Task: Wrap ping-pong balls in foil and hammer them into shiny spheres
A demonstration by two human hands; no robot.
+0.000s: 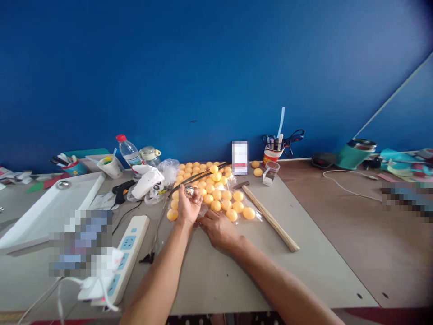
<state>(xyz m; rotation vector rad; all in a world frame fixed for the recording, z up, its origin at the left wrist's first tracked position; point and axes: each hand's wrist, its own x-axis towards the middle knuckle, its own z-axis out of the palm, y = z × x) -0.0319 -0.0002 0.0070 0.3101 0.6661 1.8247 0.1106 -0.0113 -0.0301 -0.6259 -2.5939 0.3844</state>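
Note:
My left hand (189,208) is turned partly palm up, its thumb and fingers curled round a small shiny silver ball (190,192). Close on its right, my right hand (218,229) bends its fingers down at the near edge of a clear plastic bag (257,217). What those fingers grip, if anything, is hidden. Many orange table tennis balls (226,205) lie in and around the clear plastic, just beyond both hands. Across the balls runs a thin dark strip (199,177). A hammer with a wooden handle (270,219) lies to the right.
A white power strip (130,253) and a black glue gun (122,192) lie on the left, with a white tray (27,221) farther out. Behind stand a red-capped bottle (127,151), a phone (240,158), a red cup of pens (272,153) and a teal tumbler (355,153).

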